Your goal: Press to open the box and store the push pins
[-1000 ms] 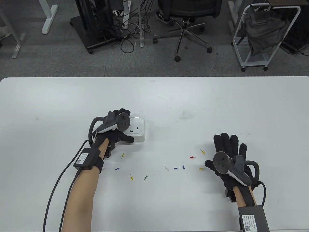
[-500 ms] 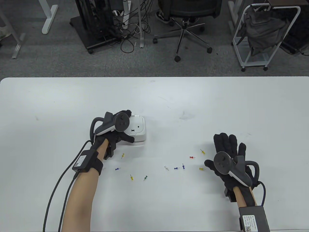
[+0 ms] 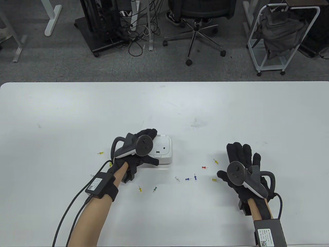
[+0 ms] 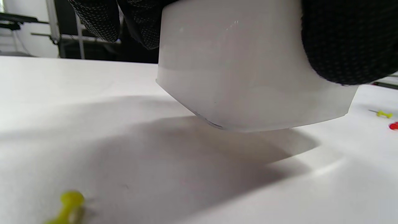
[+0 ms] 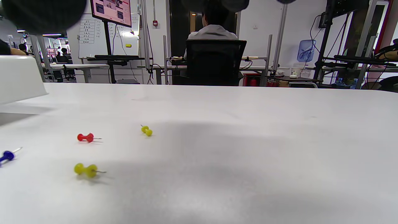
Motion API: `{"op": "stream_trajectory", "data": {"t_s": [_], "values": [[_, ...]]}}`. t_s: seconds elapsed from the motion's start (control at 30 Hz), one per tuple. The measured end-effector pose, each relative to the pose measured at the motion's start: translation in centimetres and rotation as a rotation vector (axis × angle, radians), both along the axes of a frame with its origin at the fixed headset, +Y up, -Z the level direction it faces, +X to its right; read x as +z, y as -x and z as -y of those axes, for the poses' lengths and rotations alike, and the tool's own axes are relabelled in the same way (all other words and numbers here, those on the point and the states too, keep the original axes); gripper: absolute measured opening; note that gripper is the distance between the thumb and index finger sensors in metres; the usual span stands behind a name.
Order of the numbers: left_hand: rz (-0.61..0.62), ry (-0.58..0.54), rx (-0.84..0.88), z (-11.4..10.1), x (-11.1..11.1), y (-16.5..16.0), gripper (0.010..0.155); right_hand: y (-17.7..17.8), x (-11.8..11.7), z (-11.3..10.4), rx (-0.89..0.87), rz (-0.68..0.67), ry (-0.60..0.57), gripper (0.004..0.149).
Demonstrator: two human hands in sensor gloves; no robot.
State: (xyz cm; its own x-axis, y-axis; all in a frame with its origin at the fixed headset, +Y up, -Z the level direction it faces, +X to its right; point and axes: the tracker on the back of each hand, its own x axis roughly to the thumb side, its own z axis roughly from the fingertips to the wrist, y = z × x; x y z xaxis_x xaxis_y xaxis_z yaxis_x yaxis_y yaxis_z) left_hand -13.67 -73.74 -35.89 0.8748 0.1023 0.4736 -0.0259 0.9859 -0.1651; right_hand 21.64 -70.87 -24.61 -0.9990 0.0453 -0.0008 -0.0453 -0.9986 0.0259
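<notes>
Nearest the person, the right hand (image 3: 240, 164) in its black sensor glove lies flat on the white table (image 3: 231, 115), fingers straight and spread, holding nothing. Just left of its thumb lies a yellow plastic push pin (image 3: 215, 179); another yellow pin (image 3: 216, 161) lies just beyond, near the index finger, and a red push pin (image 3: 204, 167) lies a little further left. In the right wrist view these three show as the near yellow pin (image 5: 85, 170), the red one (image 5: 85, 137) and the far yellow one (image 5: 146, 130).

Toward the middle lie two blue push pins (image 3: 191, 178) close together and a white push pin (image 3: 177, 178) beside them. Lower left of these are a green push pin (image 3: 154, 189) and a yellow one (image 3: 140, 189).

The left hand (image 3: 136, 157) grips the small white square plastic box (image 3: 162, 151) with a rabbit face on its lid, thumb curled along the near side and fingers wrapped over the far edge. The left wrist view shows the box (image 4: 248, 77) tilted and lifted off the table, its near edge raised above its shadow; the lid looks closed. Another yellow pin (image 3: 100, 153) lies left of that hand's tracker.

Beyond the table stand a black office chair (image 3: 198, 15) and a white metal rack (image 3: 282, 38).
</notes>
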Motion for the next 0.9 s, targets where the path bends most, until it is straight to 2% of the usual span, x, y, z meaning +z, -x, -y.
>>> {"op": "stream_trajectory", "data": {"t_s": [0.17,0.23,0.43,0.53,0.63,0.73,0.9], "values": [[-0.02,0.007,-0.058,1.5,0.4,-0.4,0.118,0.0,0.0,0.0,0.012,0.003,-0.008,0.094],[-0.024,0.035,-0.032,1.6,0.4,-0.5,0.118,0.0,0.0,0.0,0.055,0.015,-0.031,0.093],[0.007,0.012,-0.114,0.8,1.2,-0.8,0.116,0.0,0.0,0.1,0.039,0.009,-0.023,0.092],[0.036,-0.033,-0.118,-0.1,2.4,-0.2,0.108,0.1,0.0,0.1,0.034,0.005,-0.028,0.09],[0.076,-0.085,-0.113,-1.0,4.1,0.5,0.092,0.3,0.0,0.2,0.045,-0.002,-0.028,0.091],[0.106,-0.158,-0.161,-1.8,5.5,0.8,0.085,0.5,0.1,0.1,0.077,-0.005,-0.04,0.091],[0.175,-0.17,-0.196,-1.9,7.4,0.4,0.079,0.5,0.2,0.1,0.063,-0.008,-0.038,0.092]]}}
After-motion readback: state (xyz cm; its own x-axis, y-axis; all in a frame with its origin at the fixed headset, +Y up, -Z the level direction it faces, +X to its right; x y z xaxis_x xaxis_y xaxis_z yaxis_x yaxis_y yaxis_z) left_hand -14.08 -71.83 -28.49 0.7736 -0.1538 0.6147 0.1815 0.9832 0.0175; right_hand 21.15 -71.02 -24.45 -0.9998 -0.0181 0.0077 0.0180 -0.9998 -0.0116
